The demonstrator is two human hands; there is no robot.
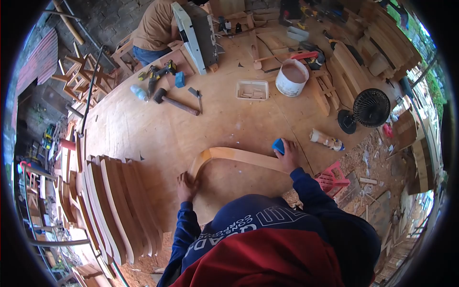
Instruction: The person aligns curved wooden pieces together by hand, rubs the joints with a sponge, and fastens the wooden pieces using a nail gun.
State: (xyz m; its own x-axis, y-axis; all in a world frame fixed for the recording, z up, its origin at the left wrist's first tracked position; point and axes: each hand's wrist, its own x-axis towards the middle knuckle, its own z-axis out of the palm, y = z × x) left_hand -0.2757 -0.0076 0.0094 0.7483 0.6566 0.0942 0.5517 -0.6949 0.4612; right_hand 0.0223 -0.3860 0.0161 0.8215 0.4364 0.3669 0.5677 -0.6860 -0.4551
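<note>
A curved wooden piece [239, 155] lies on the plywood table [167, 129] in front of me, bent at its left part. My left hand [186, 186] has its fingers around the piece's lower left end. At the piece's right end is my right hand [289, 157], its fingers closed on a blue block [278, 146] held just above the wood. Whether the right palm touches the wood I cannot tell.
Curved wooden boards [119, 205] are stacked at the left. A mallet [177, 104], drills [160, 74], a dowel tray [252, 90], a white bucket [291, 79], a black fan [370, 107] and a bottle [327, 140] stand around. A person [155, 28] works at the far side.
</note>
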